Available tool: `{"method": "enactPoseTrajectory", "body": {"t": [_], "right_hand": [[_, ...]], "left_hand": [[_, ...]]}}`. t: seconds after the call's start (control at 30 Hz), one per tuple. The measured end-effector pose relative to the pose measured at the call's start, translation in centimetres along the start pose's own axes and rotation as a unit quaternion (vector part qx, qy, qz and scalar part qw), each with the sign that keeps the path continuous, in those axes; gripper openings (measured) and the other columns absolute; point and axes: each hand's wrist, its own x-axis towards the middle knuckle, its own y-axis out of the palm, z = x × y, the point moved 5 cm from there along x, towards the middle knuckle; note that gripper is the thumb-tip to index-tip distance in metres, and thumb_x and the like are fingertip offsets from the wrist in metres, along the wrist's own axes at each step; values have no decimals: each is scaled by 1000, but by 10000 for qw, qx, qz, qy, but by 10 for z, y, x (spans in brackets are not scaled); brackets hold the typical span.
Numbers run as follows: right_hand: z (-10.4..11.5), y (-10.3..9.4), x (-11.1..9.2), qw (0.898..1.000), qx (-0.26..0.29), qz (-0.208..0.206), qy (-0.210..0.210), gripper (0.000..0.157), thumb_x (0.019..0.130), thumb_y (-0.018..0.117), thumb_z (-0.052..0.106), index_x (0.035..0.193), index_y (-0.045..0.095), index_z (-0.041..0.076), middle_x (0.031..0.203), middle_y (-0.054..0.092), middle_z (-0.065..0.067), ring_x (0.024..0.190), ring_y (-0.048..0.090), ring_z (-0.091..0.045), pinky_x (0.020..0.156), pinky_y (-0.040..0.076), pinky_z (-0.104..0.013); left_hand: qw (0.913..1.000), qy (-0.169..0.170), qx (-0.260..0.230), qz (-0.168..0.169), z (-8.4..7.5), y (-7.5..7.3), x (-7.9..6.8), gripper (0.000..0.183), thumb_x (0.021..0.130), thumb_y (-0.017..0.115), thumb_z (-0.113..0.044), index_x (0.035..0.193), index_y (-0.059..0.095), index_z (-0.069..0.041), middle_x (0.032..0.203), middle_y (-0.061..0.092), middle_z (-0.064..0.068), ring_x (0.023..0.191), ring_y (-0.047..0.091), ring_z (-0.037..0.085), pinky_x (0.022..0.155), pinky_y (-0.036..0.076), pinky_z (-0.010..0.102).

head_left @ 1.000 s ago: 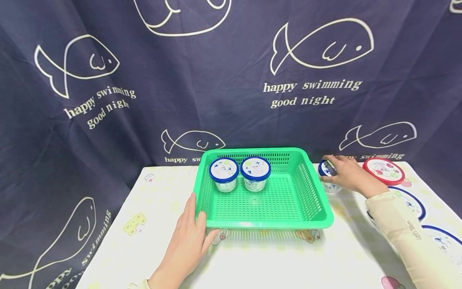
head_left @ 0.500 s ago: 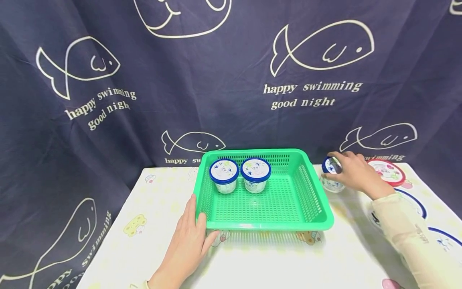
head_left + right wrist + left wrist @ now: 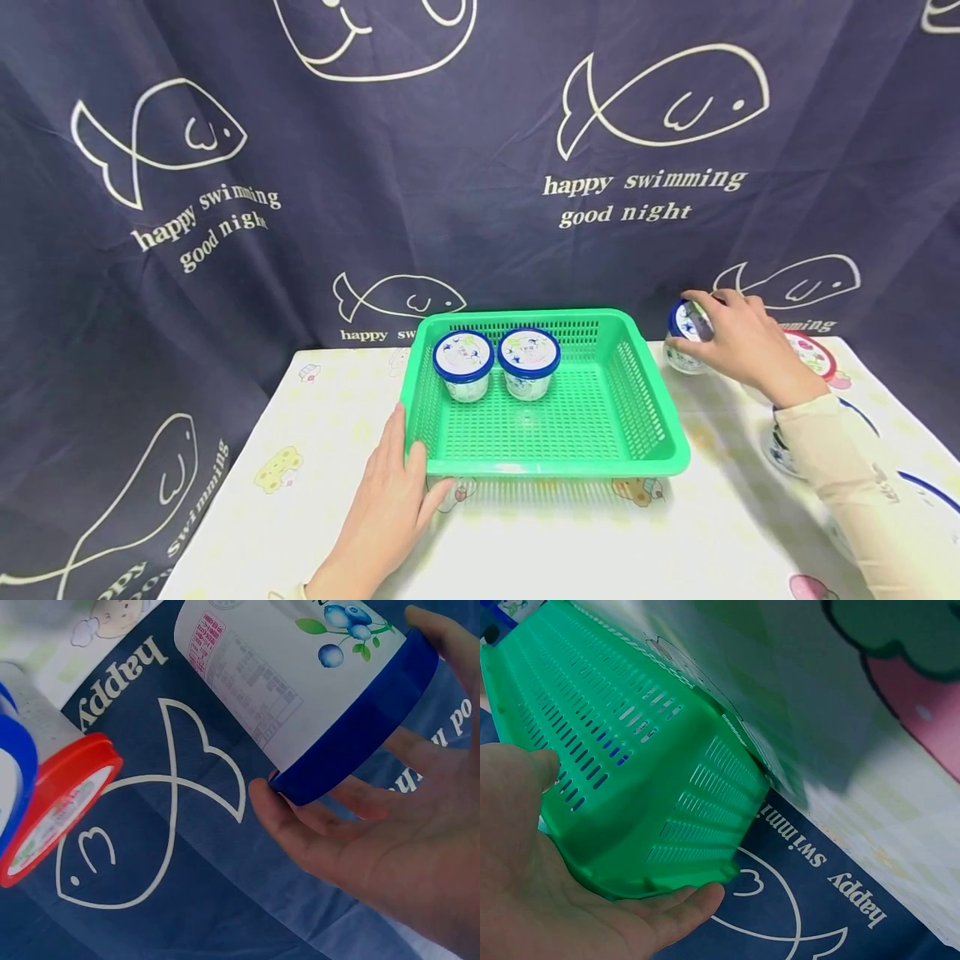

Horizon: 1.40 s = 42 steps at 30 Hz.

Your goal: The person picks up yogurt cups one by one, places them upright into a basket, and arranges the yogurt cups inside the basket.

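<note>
My right hand (image 3: pixel 750 342) grips a tub (image 3: pixel 300 682) by its blue lid, thumb and fingers on opposite sides of the rim. Blueberries and a red-framed label are printed on the tub's white wall. It is held to the right of a green plastic basket (image 3: pixel 540 467), near the table's back edge. My left hand (image 3: pixel 390 500) rests on the basket's front left corner, fingers along the short side and thumb at the front. Inside the basket, toward the back left, a blue-lidded tub (image 3: pixel 463 357) and a second blue-lidded tub (image 3: pixel 528 352) stand upright side by side.
A red-lidded tub (image 3: pixel 75 802) stands right of my right hand, partly hidden by it in the head view. More blue-lidded tubs (image 3: pixel 933 492) lie along the right side, partly behind my sleeve. A dark fish-print curtain (image 3: pixel 480 208) hangs behind the patterned table (image 3: pixel 300 417).
My right hand has taken the blue-lidded tub and raised it, first shifting slightly right, then up. My left hand and the basket have stayed in place.
</note>
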Motion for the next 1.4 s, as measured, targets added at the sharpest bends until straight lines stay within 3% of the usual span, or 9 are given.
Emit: {"method": "enactPoseTrajectory", "body": {"t": [0.33,0.63,0.97,1.13,1.4], "right_hand": [[15,-16,2,9989,-210,-393,-122,75,72,63,56,131,42,15,122,41,-28,99,36,-52,67,32,-63],[32,-32,4,9975,76,-678,-183,75,74,63,55,135,39,19,127,38,-28,104,34,-53,75,29,-63],[44,-30,7,9933,277,-1014,-475,74,69,69,52,131,44,19,124,42,-26,104,36,-50,85,27,-59],[55,-32,8,9884,390,-1269,-738,74,67,72,50,129,46,18,122,44,-24,103,38,-47,83,29,-57],[70,-27,12,9830,531,-1321,-1157,75,67,72,48,129,46,17,123,45,-19,105,39,-43,87,30,-52]], "left_hand": [[10000,-22,-32,27,0,0,-1,47,86,46,-53,95,43,-7,146,6,26,135,9,32,99,29,47],[10000,16,-8,-63,-1,-1,0,45,85,50,-51,94,43,-7,146,8,26,135,11,33,99,30,48],[9999,78,-21,-67,-1,0,-2,46,85,50,-50,94,42,-6,146,5,26,135,10,32,99,30,47],[10000,68,-23,-66,-1,0,-2,46,84,51,-50,93,42,-7,146,5,25,135,11,33,99,30,47],[10000,55,10,-26,-1,0,-1,46,84,52,-50,95,42,-7,146,6,26,135,11,33,99,30,47]]}}
